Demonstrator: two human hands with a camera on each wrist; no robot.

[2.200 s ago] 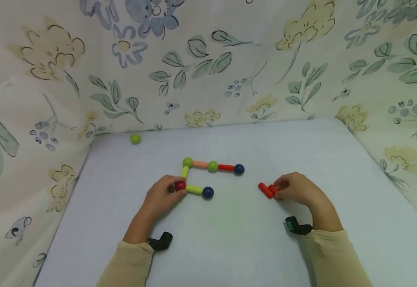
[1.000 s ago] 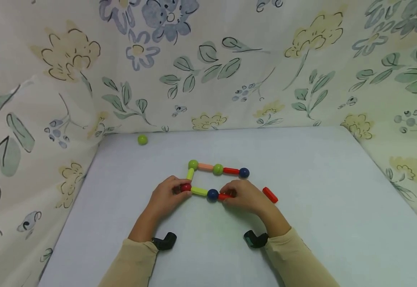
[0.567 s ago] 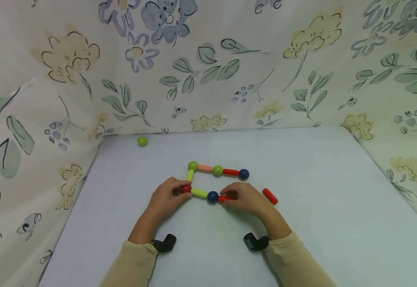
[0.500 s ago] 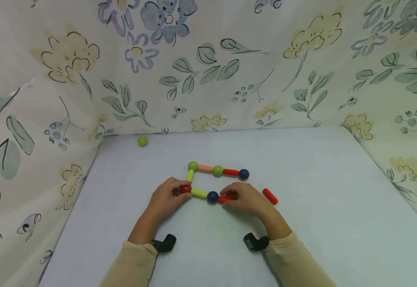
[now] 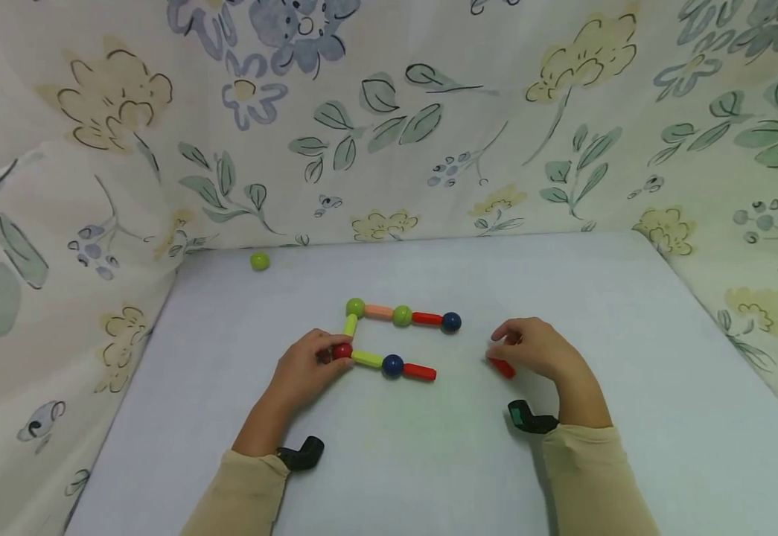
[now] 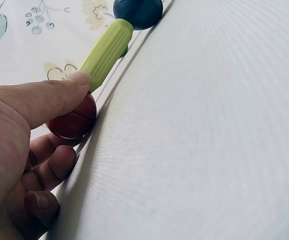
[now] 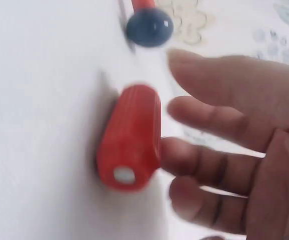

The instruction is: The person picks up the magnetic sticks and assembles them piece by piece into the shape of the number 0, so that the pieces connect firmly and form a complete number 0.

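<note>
A floral cloth [image 5: 389, 134] stands as a backdrop behind and to both sides of a pale tabletop [image 5: 429, 461], and on the middle of that tabletop lies a chain of balls and rods [image 5: 389, 335], which serves as the landmark here. Its far row runs from a green ball [image 5: 355, 307] through a peach rod [image 5: 378, 311], a second green ball [image 5: 402, 316] and a red rod [image 5: 426, 318] to a dark blue ball [image 5: 452, 321]. A short yellow-green rod [image 5: 350, 325] drops from the far-left corner toward the person to a red ball [image 5: 342, 351], and from there the near row continues to the right: a ribbed yellow-green rod [image 5: 366, 359], a blue ball [image 5: 392, 365] and a free-ended red rod [image 5: 419, 371]. The left hand [image 5: 304, 368] sits at the chain's near-left corner, its thumb [image 6: 49, 100] and curled fingers pinching the red ball; the wrist view shows the thumb tip also touching the yellow-green rod beside it. The right hand [image 5: 539, 348] lies to the right of the chain, apart from it, bent over a loose red rod [image 5: 501, 367] that rests on the tabletop; its fingers [image 7: 209, 165] are slightly spread and loosely curved, with fingertips at the rod's side, though the blurred wrist view does not settle whether they grip it. A single green ball [image 5: 259, 260] sits well apart from the chain, by the far-left cloth edge.
</note>
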